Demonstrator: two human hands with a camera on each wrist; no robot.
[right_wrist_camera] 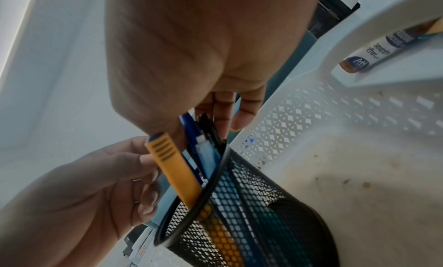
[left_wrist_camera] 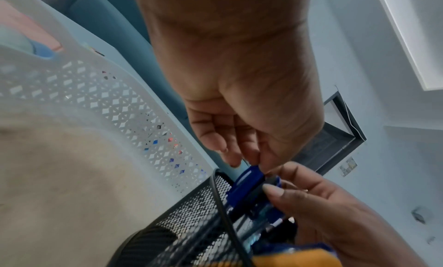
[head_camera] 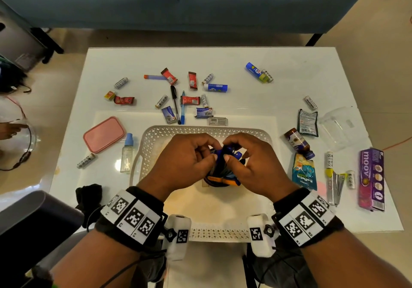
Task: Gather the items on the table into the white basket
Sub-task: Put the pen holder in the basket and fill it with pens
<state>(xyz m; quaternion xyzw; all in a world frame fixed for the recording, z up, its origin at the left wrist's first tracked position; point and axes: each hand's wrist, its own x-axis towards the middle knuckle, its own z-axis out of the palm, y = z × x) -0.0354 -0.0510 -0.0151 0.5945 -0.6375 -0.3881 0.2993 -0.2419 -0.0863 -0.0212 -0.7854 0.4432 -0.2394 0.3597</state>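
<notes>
The white basket (head_camera: 153,140) stands at the near middle of the table. Inside it sits a black mesh pen holder (head_camera: 214,182) with a bundle of blue pens (head_camera: 225,154) and an orange pen (head_camera: 219,179). My left hand (head_camera: 213,151) and right hand (head_camera: 226,151) meet above the holder, both pinching the pen tops. In the left wrist view my left hand (left_wrist_camera: 249,161) pinches a blue pen cap (left_wrist_camera: 249,178) above the mesh holder (left_wrist_camera: 191,214). In the right wrist view my right hand (right_wrist_camera: 213,127) curls round the pens beside the orange pen (right_wrist_camera: 172,166).
Several batteries, red candy wrappers (head_camera: 192,80), pens (head_camera: 182,107) and glue sticks (head_camera: 217,87) lie beyond the basket. At the left are a pink box (head_camera: 103,134) and a spray bottle (head_camera: 127,154); at the right a brown bottle (head_camera: 298,141), packets and a purple box (head_camera: 371,178).
</notes>
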